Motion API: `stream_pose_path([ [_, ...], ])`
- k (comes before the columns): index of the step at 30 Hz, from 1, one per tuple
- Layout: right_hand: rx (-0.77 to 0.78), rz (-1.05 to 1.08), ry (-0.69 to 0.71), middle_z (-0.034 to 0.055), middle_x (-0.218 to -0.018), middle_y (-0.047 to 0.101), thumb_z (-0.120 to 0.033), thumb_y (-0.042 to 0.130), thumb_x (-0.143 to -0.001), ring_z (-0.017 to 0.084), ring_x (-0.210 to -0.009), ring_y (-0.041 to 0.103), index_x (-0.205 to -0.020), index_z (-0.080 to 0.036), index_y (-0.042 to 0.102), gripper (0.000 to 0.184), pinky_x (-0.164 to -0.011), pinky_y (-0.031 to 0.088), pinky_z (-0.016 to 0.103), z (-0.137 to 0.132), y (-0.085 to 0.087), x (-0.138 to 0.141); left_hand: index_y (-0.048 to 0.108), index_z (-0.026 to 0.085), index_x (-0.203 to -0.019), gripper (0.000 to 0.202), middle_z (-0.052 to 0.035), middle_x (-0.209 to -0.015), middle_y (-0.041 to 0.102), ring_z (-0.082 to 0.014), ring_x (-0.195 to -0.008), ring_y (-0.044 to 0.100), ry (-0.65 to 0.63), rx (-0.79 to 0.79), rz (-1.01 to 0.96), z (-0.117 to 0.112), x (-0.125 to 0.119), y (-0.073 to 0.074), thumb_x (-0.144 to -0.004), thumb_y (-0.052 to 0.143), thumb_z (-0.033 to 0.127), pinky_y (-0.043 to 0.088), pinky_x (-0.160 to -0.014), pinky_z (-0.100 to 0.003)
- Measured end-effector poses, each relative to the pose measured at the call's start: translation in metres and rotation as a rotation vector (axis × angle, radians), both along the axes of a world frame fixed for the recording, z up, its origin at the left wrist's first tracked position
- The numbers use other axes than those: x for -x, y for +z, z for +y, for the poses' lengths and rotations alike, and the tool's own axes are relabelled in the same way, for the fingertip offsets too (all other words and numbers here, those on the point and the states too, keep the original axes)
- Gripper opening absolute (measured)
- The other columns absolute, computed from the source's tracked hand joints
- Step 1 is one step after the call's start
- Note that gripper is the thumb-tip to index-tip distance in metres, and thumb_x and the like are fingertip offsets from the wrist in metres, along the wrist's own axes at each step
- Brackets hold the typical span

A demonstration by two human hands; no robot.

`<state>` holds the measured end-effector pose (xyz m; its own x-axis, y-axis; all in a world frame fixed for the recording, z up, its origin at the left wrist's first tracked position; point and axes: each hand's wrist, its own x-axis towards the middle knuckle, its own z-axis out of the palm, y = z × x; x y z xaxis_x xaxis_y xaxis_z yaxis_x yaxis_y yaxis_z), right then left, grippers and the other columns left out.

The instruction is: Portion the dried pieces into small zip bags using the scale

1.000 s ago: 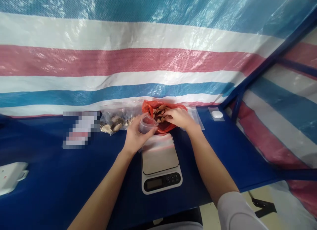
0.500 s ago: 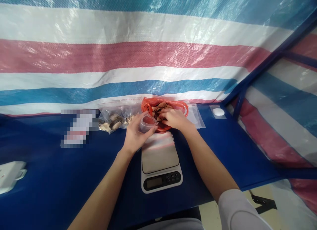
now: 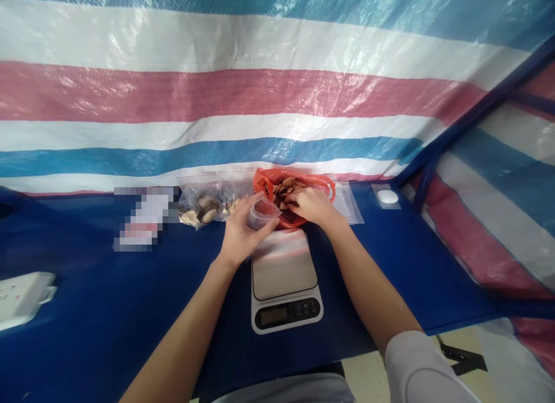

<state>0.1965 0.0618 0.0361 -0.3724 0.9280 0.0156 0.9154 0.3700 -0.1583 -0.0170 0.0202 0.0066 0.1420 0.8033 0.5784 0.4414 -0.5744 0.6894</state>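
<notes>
Kitchen scale (image 3: 284, 264) drifted right in view (red bag (image 3: 263, 182) behind).

The left hand (image 3: 243, 232) curls half-closed on its side, the right hand (image 3: 311, 206) arches palm-down.

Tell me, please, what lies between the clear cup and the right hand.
In the head view, the red bag with its brown pieces lies between the clear cup and the right hand.

- 1 left hand (image 3: 243, 235)
- 1 right hand (image 3: 313, 206)
- 1 clear cup (image 3: 262, 213)
- 1 red bag (image 3: 265, 183)
- 2 clear zip bags (image 3: 203, 186)
- 1 kitchen scale (image 3: 284, 264)
- 1 power strip (image 3: 19, 299)
- 1 white disc (image 3: 387, 196)
</notes>
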Motion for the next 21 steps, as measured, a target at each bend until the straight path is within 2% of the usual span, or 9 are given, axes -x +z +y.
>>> stream_pose_path([
  [7, 0.001, 0.097, 0.021, 0.0057, -0.115, 0.078, -0.028, 0.060, -0.095, 0.024, -0.106, 0.069, -0.108, -0.025, 0.081, 0.025, -0.082, 0.049, 0.030, 0.001, 0.003, -0.006, 0.066, 0.019, -0.127, 0.056, -0.0104, -0.120, 0.075, -0.0294, -0.112, 0.070, -0.004, -0.005, 0.009, 0.000, -0.001, 0.003, -0.081, 0.077, 0.049, 0.049, -0.111, -0.052],
  [11, 0.021, 0.145, 0.058, 0.0055, -0.114, 0.078, -0.023, 0.061, -0.095, 0.022, -0.105, 0.070, -0.105, -0.024, 0.082, 0.023, -0.083, 0.048, 0.028, 0.003, 0.001, -0.009, 0.067, 0.019, -0.127, 0.057, -0.0105, -0.120, 0.075, -0.0298, -0.113, 0.069, -0.003, 0.002, 0.013, 0.000, -0.001, 0.002, -0.080, 0.077, 0.050, 0.049, -0.110, -0.051],
  [21, -0.013, 0.230, 0.045, 0.0036, -0.109, 0.080, -0.026, 0.062, -0.094, 0.021, -0.100, 0.071, -0.103, -0.025, 0.082, 0.022, -0.085, 0.048, 0.028, 0.003, -0.003, -0.015, 0.067, 0.019, -0.126, 0.057, -0.0114, -0.121, 0.074, -0.0312, -0.115, 0.068, -0.005, 0.014, 0.025, 0.000, -0.001, 0.002, -0.080, 0.078, 0.051, 0.052, -0.105, -0.050],
])
